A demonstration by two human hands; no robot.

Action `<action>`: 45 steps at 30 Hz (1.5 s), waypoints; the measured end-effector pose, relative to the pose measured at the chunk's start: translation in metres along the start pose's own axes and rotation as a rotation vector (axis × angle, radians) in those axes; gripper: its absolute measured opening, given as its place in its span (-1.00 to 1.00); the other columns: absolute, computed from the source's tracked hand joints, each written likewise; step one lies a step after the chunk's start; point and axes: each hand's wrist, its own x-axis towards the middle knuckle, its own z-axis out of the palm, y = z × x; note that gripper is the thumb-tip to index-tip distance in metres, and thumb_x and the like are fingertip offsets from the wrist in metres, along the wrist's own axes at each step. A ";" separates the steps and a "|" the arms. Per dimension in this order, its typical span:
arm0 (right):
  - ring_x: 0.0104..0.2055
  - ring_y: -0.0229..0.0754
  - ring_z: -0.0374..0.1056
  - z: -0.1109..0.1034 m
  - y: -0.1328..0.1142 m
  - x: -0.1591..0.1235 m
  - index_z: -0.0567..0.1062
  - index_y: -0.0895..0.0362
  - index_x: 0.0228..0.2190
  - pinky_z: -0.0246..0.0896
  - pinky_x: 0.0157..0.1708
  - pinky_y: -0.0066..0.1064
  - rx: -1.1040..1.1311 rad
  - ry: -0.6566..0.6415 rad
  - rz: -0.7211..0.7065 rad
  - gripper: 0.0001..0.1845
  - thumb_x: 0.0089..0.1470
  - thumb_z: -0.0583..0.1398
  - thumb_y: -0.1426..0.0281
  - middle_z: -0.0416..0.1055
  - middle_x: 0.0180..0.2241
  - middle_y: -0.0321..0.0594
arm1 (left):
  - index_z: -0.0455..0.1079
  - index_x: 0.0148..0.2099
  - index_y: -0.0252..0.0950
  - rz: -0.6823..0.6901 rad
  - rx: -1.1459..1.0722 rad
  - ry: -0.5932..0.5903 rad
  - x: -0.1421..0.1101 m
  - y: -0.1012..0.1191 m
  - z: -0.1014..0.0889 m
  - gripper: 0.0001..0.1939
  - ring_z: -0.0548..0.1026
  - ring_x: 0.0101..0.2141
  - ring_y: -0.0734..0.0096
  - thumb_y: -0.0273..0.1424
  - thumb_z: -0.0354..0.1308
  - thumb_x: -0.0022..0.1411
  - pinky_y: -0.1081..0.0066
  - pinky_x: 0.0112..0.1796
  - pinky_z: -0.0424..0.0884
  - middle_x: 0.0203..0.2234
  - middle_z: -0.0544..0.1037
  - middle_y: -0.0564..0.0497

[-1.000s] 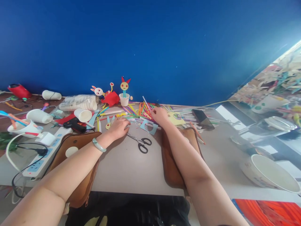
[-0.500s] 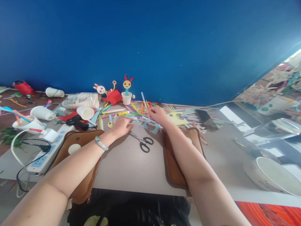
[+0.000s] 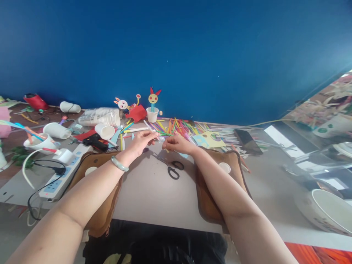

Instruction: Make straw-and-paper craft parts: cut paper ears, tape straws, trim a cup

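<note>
Above the table, my left hand (image 3: 143,142) is closed in a pinch, and a thin pale straw (image 3: 146,124) sticks up behind its fingers. My right hand (image 3: 177,144) is close beside it with curled fingers; what lies between its fingertips is too small to make out. Just below the hands, scissors with black handles (image 3: 173,172) lie on the table, blades pointing away. Behind the hands spreads a pile of coloured straws (image 3: 176,126). A yellow cut-out sheet (image 3: 213,140) lies right of my right hand.
A paper-cup figure with red ears (image 3: 153,113) stands by the blue wall. Brown cushions (image 3: 112,194) lie under both forearms. To the left are a power strip (image 3: 59,183), a glue gun (image 3: 95,141) and paper cups (image 3: 56,131). A phone (image 3: 247,142) and a white bowl (image 3: 313,212) are right.
My right hand has drawn the straw back from the pile toward my left hand. My left hand has lifted off the table and closed on the straw. The view has shifted slightly left.
</note>
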 end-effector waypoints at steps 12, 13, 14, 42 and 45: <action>-0.50 -0.34 0.24 0.005 -0.001 -0.003 0.56 0.21 -0.41 0.12 -0.46 -0.49 0.144 -0.155 0.002 -0.61 0.00 0.32 0.08 0.42 -0.53 -0.34 | 0.47 -0.51 -0.32 0.034 -0.087 0.069 0.001 0.005 0.000 -0.62 0.35 -0.58 0.59 -0.10 0.43 -0.05 0.48 -0.50 0.28 -0.59 0.47 0.07; -0.50 -0.34 0.24 0.005 0.000 -0.004 0.56 0.21 -0.41 0.13 -0.47 -0.49 0.145 -0.162 0.001 -0.60 0.01 0.32 0.09 0.41 -0.54 -0.34 | 0.48 -0.51 -0.32 0.037 -0.090 0.082 0.001 0.006 0.001 -0.62 0.36 -0.58 0.59 -0.10 0.42 -0.04 0.49 -0.50 0.28 -0.59 0.48 0.06; -0.50 -0.34 0.24 0.004 0.000 -0.004 0.57 0.22 -0.41 0.13 -0.47 -0.49 0.147 -0.170 -0.002 -0.60 0.01 0.32 0.09 0.40 -0.55 -0.34 | 0.48 -0.51 -0.32 0.043 -0.096 0.093 0.001 0.007 0.001 -0.62 0.35 -0.58 0.59 -0.10 0.41 -0.03 0.49 -0.51 0.27 -0.60 0.47 0.06; -0.51 -0.34 0.26 -0.012 0.014 0.000 0.46 0.13 -0.44 0.17 -0.44 -0.43 0.682 0.361 -0.138 -0.56 -0.20 0.45 0.08 0.42 -0.52 -0.35 | 0.45 0.17 -0.23 0.153 0.123 -0.141 -0.004 -0.003 -0.006 -0.45 0.54 -0.45 0.47 -0.14 0.30 0.19 0.44 -0.41 0.45 -0.08 0.62 -0.15; -0.51 -0.33 0.28 -0.008 0.012 -0.001 0.52 0.15 -0.40 0.19 -0.45 -0.43 0.601 0.264 -0.147 -0.58 -0.15 0.44 0.10 0.46 -0.51 -0.32 | 0.56 -0.10 -0.32 0.045 0.146 -0.253 -0.004 -0.002 -0.005 -0.55 0.32 -0.65 0.63 -0.03 0.21 0.24 0.50 -0.62 0.22 -0.30 0.65 -0.15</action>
